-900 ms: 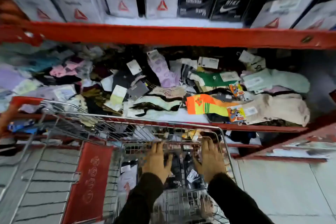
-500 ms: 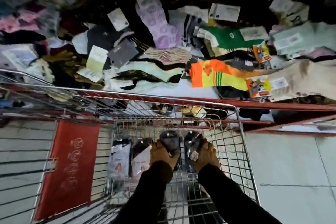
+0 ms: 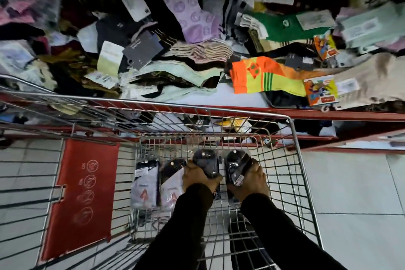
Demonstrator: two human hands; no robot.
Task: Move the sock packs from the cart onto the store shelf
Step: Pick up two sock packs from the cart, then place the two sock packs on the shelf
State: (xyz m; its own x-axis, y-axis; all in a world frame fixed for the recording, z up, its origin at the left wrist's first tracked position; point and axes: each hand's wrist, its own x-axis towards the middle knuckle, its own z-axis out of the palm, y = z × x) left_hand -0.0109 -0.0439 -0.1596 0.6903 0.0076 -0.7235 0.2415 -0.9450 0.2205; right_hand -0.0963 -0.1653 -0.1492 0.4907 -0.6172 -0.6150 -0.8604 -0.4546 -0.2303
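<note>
Both my hands are down inside the wire cart. My left hand is shut on a dark sock pack in clear wrap. My right hand is shut on a second dark sock pack with a small label. Two more packs stand upright in the cart to the left: a grey-and-black sock pack and another with a red triangle logo. The red store shelf lies just beyond the cart, heaped with loose socks.
An orange-and-yellow sock, a purple sock and a green sock lie among several tagged socks on the shelf. A red flap hangs on the cart's left side. Grey tiled floor lies to the right.
My hands went from lying flat on the packs to closing around one pack each and lifting them slightly. The view tilted downward, so the upper shelf of boxed packs left the frame.
</note>
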